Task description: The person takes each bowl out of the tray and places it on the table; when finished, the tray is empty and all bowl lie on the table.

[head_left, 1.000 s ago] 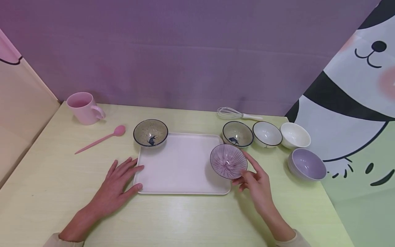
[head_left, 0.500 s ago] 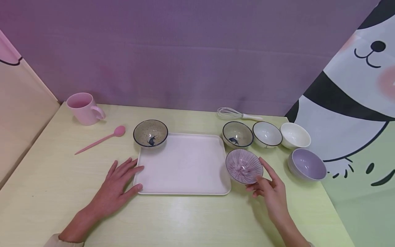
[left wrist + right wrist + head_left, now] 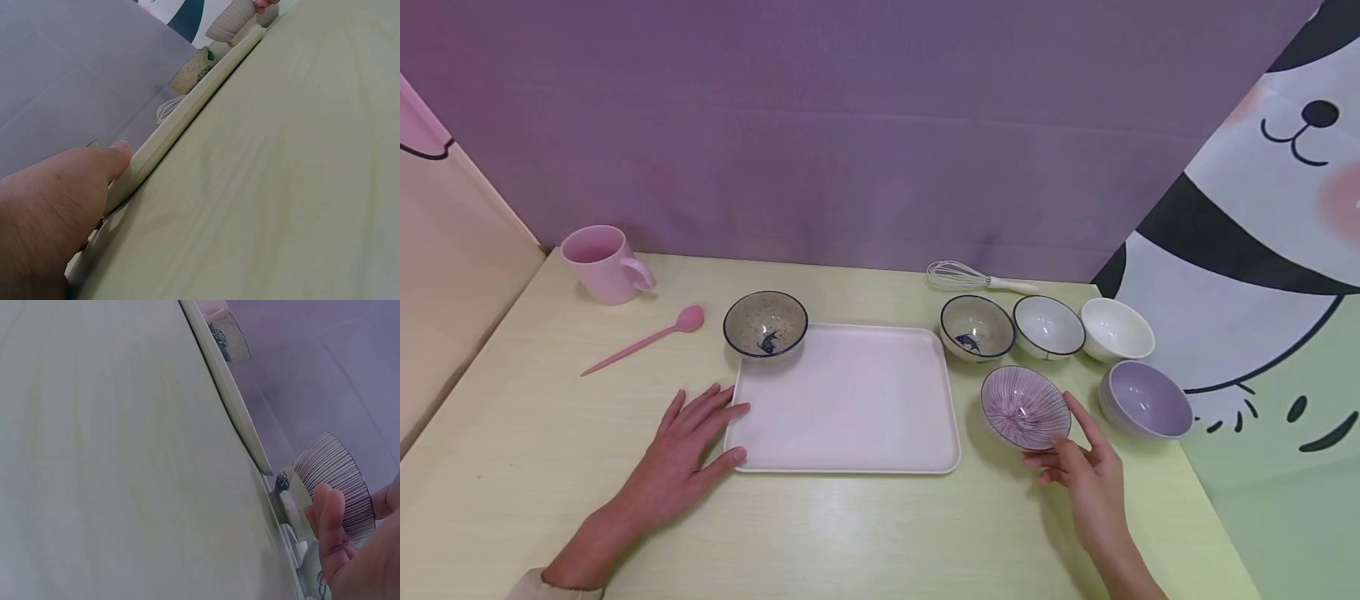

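Observation:
My right hand [image 3: 1086,475] holds a purple-striped bowl [image 3: 1026,407] by its right side, thumb and fingers about the wall. In the right wrist view the striped bowl [image 3: 337,481] tilts, and the fingers curl against its outside. Below and left of it in the head view is the white tray [image 3: 850,408], a little apart. My left hand [image 3: 681,467] lies with spread, fairly straight fingers at the tray's left edge, fingertips touching the rim. A speckled bowl with a blue motif [image 3: 766,325] overlaps the tray's far left corner.
At the right stand a second speckled bowl [image 3: 977,327], a dark-rimmed white bowl [image 3: 1049,327], a plain white bowl [image 3: 1117,329] and a lilac bowl [image 3: 1146,400]. Behind them lies a whisk [image 3: 981,277]. A pink mug [image 3: 606,264] and pink spoon [image 3: 647,337] are at the left.
My right hand has carried the striped bowl rightward and slightly nearer, from above the tray's right edge to the right of it. My left hand has stayed in place.

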`<act>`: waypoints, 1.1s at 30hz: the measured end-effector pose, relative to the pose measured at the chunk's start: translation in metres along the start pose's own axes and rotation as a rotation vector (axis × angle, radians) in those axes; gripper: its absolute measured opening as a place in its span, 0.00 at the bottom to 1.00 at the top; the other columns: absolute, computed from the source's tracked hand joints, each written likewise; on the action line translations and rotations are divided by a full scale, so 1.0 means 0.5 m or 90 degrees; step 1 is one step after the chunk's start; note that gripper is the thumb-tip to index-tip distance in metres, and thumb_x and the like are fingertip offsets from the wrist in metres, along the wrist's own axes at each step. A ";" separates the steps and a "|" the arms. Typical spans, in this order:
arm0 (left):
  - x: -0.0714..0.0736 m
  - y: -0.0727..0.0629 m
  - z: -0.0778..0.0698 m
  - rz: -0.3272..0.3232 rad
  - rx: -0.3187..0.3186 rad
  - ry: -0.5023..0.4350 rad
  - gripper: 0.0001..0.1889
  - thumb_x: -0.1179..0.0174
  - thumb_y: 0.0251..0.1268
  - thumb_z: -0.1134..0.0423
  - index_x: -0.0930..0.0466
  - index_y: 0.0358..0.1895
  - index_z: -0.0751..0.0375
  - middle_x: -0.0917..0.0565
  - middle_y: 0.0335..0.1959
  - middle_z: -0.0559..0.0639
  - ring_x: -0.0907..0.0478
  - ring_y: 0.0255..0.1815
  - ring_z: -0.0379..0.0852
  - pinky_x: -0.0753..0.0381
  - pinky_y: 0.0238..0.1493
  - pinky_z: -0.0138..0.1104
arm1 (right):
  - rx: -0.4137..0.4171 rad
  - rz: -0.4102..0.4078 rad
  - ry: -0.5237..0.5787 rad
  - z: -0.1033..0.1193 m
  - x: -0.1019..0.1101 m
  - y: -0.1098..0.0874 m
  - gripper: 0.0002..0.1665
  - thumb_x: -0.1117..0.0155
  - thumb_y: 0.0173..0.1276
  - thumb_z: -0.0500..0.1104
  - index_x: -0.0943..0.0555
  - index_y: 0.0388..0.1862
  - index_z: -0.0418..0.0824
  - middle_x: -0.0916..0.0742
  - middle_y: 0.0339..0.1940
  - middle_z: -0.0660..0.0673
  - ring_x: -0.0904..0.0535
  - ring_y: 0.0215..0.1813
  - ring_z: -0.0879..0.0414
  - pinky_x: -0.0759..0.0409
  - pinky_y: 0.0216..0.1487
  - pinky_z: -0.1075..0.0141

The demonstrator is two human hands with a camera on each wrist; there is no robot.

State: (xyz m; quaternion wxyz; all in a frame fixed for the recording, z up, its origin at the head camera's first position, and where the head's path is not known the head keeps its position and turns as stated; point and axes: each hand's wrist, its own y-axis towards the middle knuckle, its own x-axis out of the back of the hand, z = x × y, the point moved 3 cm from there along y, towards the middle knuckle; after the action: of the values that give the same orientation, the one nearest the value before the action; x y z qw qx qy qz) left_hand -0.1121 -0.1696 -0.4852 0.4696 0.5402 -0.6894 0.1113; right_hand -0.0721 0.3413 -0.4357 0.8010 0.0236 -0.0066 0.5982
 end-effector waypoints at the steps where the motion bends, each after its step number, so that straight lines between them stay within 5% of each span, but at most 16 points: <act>1: 0.000 0.000 0.000 0.000 0.000 0.000 0.27 0.32 0.79 0.52 0.20 0.76 0.55 0.24 0.79 0.63 0.37 0.85 0.68 0.61 0.92 0.56 | -0.001 -0.003 0.002 -0.001 0.004 0.001 0.35 0.48 0.88 0.30 0.29 0.86 0.55 0.06 0.31 0.46 0.08 0.29 0.58 0.12 0.26 0.69; 22: -0.003 -0.001 0.002 -0.004 -0.004 0.010 0.27 0.32 0.79 0.52 0.20 0.76 0.55 0.23 0.79 0.63 0.36 0.84 0.69 0.61 0.93 0.55 | -0.015 -0.058 0.060 -0.035 0.068 0.016 0.39 0.51 0.90 0.32 0.46 0.94 0.44 0.05 0.30 0.47 0.07 0.29 0.58 0.12 0.26 0.70; 33: -0.001 0.000 0.001 0.004 0.000 0.008 0.27 0.32 0.80 0.52 0.20 0.77 0.55 0.24 0.80 0.63 0.37 0.85 0.68 0.61 0.92 0.56 | -0.018 -0.092 0.092 -0.041 0.083 0.025 0.39 0.51 0.90 0.31 0.45 0.94 0.43 0.06 0.30 0.47 0.07 0.29 0.58 0.11 0.26 0.70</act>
State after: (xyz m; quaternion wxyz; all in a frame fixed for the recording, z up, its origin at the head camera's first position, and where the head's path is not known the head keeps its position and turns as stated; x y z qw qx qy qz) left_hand -0.1122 -0.1696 -0.4857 0.4734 0.5375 -0.6881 0.1158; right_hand -0.0724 0.3857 -0.4542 0.8405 -0.0301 0.0445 0.5391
